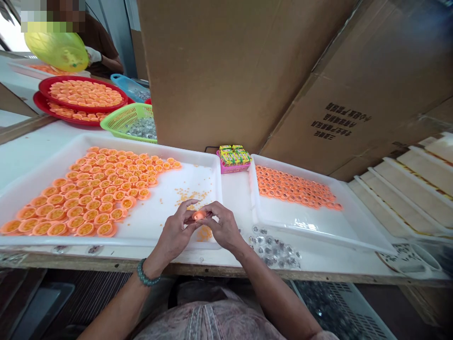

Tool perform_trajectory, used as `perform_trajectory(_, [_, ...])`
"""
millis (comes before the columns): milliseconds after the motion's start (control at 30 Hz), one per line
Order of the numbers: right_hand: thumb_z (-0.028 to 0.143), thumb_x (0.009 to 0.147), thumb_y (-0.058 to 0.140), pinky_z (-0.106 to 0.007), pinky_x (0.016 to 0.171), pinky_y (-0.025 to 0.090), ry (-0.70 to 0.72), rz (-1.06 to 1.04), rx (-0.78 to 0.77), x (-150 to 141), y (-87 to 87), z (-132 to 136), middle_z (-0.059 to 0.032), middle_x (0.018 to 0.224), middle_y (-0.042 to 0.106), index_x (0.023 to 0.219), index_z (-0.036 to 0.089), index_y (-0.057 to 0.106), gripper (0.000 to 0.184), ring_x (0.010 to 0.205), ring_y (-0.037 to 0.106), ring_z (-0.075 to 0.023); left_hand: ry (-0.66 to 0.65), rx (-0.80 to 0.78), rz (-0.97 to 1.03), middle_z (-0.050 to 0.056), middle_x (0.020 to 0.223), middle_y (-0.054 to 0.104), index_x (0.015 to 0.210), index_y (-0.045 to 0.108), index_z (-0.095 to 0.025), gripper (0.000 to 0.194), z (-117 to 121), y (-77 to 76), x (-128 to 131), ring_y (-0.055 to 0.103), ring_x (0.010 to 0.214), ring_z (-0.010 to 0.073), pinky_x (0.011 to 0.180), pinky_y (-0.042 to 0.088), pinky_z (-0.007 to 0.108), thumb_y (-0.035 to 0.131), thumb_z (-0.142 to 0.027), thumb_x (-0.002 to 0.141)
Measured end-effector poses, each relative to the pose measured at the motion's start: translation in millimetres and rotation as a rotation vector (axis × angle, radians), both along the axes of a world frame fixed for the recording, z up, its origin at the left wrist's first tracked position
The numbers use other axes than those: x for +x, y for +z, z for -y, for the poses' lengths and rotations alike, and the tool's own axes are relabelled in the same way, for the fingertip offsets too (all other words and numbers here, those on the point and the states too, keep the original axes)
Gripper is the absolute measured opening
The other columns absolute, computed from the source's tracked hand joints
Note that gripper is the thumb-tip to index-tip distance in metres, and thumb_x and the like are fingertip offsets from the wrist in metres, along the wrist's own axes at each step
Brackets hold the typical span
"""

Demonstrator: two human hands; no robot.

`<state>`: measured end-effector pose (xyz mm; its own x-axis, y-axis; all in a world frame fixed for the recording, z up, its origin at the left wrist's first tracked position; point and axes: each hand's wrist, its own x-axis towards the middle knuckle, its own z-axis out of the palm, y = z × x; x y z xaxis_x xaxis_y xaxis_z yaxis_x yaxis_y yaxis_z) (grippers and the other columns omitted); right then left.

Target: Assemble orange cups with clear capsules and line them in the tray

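Observation:
Between the fingertips of both hands is a small orange plastic cup (199,215), tilted so its inside is partly hidden. My left hand (179,226) pinches it from the left and my right hand (222,225) from the right. The hands are over the right end of a white tray (141,238). Rows of similar orange cups (92,204) with yellow bits inside fill that tray's left part. Loose yellow bits (191,194) lie scattered on its floor just beyond my hands. Nearest to my right forearm are clear, silvery round pieces (271,250) on the table.
A second white tray (300,224) at right holds rows of orange pieces (293,185). A pink basket (235,168) of small boxes stands between the trays. Cardboard (230,71) walls the back. Red trays (44,87), a green basket (109,123) and a co-worker (101,45) with a yellow basket (58,47) are left.

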<state>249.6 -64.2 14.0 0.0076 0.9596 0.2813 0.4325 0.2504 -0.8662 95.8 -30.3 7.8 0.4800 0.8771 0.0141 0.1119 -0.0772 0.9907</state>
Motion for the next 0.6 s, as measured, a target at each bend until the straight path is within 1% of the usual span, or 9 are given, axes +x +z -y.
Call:
perform_trajectory(100, [0.031, 0.078, 0.065, -0.027, 0.069, 0.046, -0.059, -0.040, -0.070, -3, 3.0, 5, -0.0023, 0.079, 0.061, 0.083, 0.020, 0.067, 0.012, 0.072, 0.056, -0.0137, -0.065, -0.089, 0.015, 0.008, 0.099, 0.069, 0.123, 0.039, -0.021, 0.055, -2, 2.2, 1, 0.064, 0.094, 0.0235, 0.088, 0.047, 0.041, 0.061, -0.039, 0.076])
perform_trajectory(200, [0.033, 0.076, 0.065, -0.026, 0.069, 0.047, -0.115, -0.174, -0.118, 8, 11.0, 11, -0.0021, 0.079, 0.065, 0.085, 0.020, 0.067, 0.016, 0.072, 0.059, -0.0138, -0.091, -0.185, -0.012, 0.009, 0.099, 0.069, 0.130, 0.033, -0.021, 0.071, -6, -1.6, 3, 0.064, 0.094, 0.0246, 0.088, 0.048, 0.043, 0.066, -0.042, 0.071])
perform_trajectory(233, [0.034, 0.077, 0.064, -0.026, 0.070, 0.048, -0.156, -0.248, -0.117, 18, 14.8, 12, -0.0023, 0.079, 0.066, 0.087, 0.020, 0.066, 0.017, 0.073, 0.061, -0.0140, -0.079, -0.192, -0.023, 0.010, 0.102, 0.068, 0.131, 0.031, -0.021, 0.077, -7, -4.4, 4, 0.063, 0.097, 0.0249, 0.090, 0.047, 0.043, 0.068, -0.044, 0.068])
perform_trajectory(267, [0.035, 0.078, 0.063, -0.027, 0.070, 0.049, -0.216, -0.315, -0.104, 32, 18.8, 13, -0.0029, 0.080, 0.067, 0.088, 0.019, 0.064, 0.019, 0.074, 0.062, -0.0143, -0.065, -0.190, -0.034, 0.011, 0.107, 0.066, 0.132, 0.032, -0.021, 0.078, -9, -7.6, 5, 0.062, 0.099, 0.0251, 0.091, 0.047, 0.043, 0.069, -0.046, 0.067])
perform_trajectory(333, [0.036, 0.079, 0.061, -0.025, 0.070, 0.049, -0.414, -0.373, -0.065, 70, 26.7, 15, -0.0041, 0.081, 0.069, 0.088, 0.017, 0.063, 0.022, 0.076, 0.063, -0.0144, -0.030, -0.170, -0.066, 0.012, 0.110, 0.065, 0.129, 0.037, -0.021, 0.074, -12, -13.6, 6, 0.061, 0.102, 0.0261, 0.091, 0.047, 0.043, 0.066, -0.051, 0.067])
perform_trajectory(400, [0.037, 0.079, 0.060, -0.022, 0.066, 0.049, -0.650, -0.266, -0.094, 115, 31.2, 15, -0.0043, 0.081, 0.069, 0.086, 0.015, 0.062, 0.024, 0.074, 0.063, -0.0133, -0.005, -0.145, -0.108, 0.013, 0.109, 0.066, 0.123, 0.044, -0.021, 0.068, -14, -17.3, 6, 0.061, 0.103, 0.0270, 0.091, 0.047, 0.044, 0.063, -0.055, 0.068])
perform_trajectory(467, [0.039, 0.082, 0.057, -0.020, 0.062, 0.049, -0.760, -0.077, -0.227, 155, 30.3, 12, -0.0032, 0.076, 0.068, 0.079, 0.013, 0.062, 0.027, 0.068, 0.062, -0.0114, -0.002, -0.130, -0.150, 0.012, 0.107, 0.067, 0.118, 0.049, -0.021, 0.064, -13, -18.4, 7, 0.061, 0.102, 0.0276, 0.091, 0.048, 0.044, 0.061, -0.059, 0.067])
perform_trajectory(533, [0.043, 0.085, 0.052, -0.020, 0.066, 0.049, -0.765, 0.048, -0.302, 182, 24.8, 7, -0.0016, 0.075, 0.067, 0.078, 0.011, 0.062, 0.034, 0.069, 0.061, -0.0099, 0.006, -0.098, -0.191, 0.011, 0.106, 0.068, 0.115, 0.052, -0.022, 0.062, -12, -19.1, 8, 0.062, 0.100, 0.0276, 0.090, 0.048, 0.044, 0.059, -0.061, 0.068])
perform_trajectory(600, [0.041, 0.088, 0.050, -0.026, 0.074, 0.050, -0.747, 0.102, -0.291, 195, 17.6, 4, -0.0028, 0.087, 0.065, 0.091, 0.010, 0.062, 0.033, 0.079, 0.061, -0.0122, 0.037, -0.024, -0.251, 0.009, 0.104, 0.069, 0.112, 0.055, -0.023, 0.055, -11, -22.1, 8, 0.063, 0.098, 0.0277, 0.088, 0.050, 0.043, 0.056, -0.061, 0.071])
